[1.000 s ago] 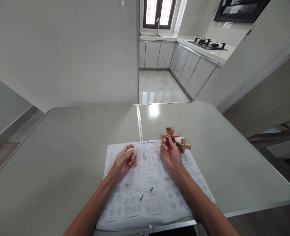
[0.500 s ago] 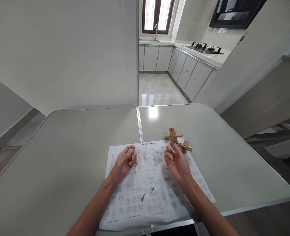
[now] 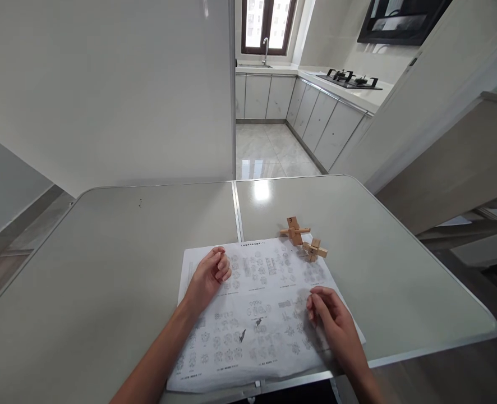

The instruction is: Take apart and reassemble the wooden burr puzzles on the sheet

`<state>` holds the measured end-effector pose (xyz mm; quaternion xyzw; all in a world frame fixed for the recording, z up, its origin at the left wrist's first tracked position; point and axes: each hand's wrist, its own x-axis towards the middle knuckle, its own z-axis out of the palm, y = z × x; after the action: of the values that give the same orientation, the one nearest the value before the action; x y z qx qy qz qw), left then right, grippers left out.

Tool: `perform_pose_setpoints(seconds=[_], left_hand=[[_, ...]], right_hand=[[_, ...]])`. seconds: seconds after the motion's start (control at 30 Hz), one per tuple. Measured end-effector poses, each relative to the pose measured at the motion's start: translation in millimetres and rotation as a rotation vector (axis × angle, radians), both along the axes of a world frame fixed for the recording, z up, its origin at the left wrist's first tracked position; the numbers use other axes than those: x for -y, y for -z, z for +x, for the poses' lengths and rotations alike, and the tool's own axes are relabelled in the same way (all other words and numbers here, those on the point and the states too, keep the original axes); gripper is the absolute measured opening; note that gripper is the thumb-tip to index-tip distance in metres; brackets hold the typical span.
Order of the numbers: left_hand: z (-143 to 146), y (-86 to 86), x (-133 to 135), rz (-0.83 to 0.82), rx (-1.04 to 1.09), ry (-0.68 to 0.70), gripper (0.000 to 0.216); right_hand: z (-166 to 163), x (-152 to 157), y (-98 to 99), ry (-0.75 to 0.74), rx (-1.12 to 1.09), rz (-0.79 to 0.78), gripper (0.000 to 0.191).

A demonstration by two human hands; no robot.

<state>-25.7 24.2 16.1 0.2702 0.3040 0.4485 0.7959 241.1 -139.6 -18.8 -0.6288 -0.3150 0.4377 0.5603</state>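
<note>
My left hand (image 3: 208, 275) rests over the left part of a printed paper sheet (image 3: 269, 356), its fingers loosely curled and nothing seen in them. Above the sheet's right side is my right hand (image 3: 335, 320), fingers bent with the thumb alongside; I see nothing held. Two wooden interlocking puzzles lie by the sheet's far right corner: one wooden puzzle marked 3 (image 3: 294, 231), the other wooden puzzle marked 2 (image 3: 314, 250). Both are apart from my hands. Small line drawings of pieces cover the sheet, which has two small dark torn spots near its middle.
The pale table (image 3: 105, 280) has a metal seam (image 3: 237, 213) down its middle. A white wall panel (image 3: 147, 101) stands behind its left half. Beyond the opening are kitchen cabinets (image 3: 336, 126), a sink tap (image 3: 266, 49) and a gas hob (image 3: 351, 80).
My right hand has moved back toward me and right, away from the wooden puzzles, turning from palm-up to palm inward. My left hand has shifted slightly left. The puzzles stay put.
</note>
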Motion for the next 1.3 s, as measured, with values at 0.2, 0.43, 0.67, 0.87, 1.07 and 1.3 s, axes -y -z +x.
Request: perform_pose_setpoints(seconds=[0.2,0.43,0.67,0.87,1.07,1.3], left_hand=[[-4,-1.1,-5,-0.152,0.142,-0.12,0.012],[-6,-1.5,-6,-0.186,0.208,-0.129,0.009],[-5,-1.3,-6,-0.192,0.224,-0.125,0.009],[-6,-0.9,-7,-0.198,0.214,-0.128,0.012],[-6,-0.7,-8,-0.188,0.205,-0.126,0.012],[-8,0.5,-9,-0.152,0.161,-0.099,0.011]], right_hand=[[-2,6,3.0,-0.116,0.213,-0.013,0.034],[-4,5,1.6,-0.154,0.29,-0.016,0.036],[-5,5,-2.1,-0.165,0.196,0.01,0.04],[-1,-2,-5.8,-0.15,0.114,0.042,0.043],[31,-36,-9.8,0.165,0.383,-0.022,0.046],[62,-78,-2.6,0.104,0.598,-0.109,0.057]])
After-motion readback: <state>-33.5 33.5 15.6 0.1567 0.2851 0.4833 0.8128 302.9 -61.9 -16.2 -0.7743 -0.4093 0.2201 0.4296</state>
